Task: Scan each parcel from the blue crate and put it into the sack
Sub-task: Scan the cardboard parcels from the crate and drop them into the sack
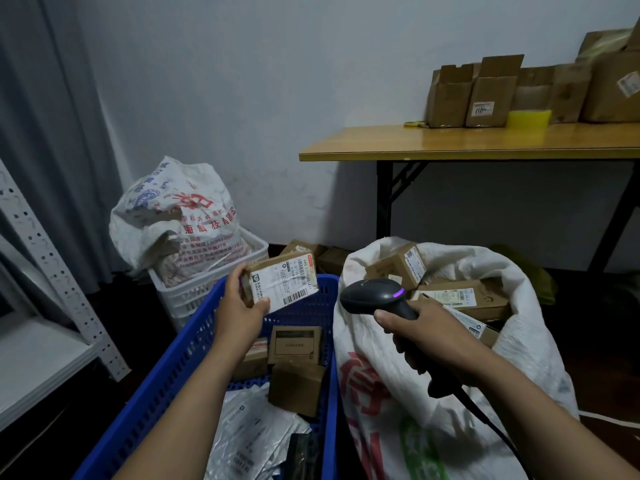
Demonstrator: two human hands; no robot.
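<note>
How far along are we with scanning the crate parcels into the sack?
Done: several boxed parcels lie in the open sack. In hand: the left hand holds a labelled parcel over the blue crate, label up, while the right hand grips the scanner beside it. Left: a few cardboard boxes and plastic mailers wait in the crate.

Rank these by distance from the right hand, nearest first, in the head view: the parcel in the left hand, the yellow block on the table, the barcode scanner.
1. The barcode scanner: gripped in the right hand itself.
2. The held parcel: off to its left, above the blue crate.
3. The yellow block: far back, up on the table.
</note>
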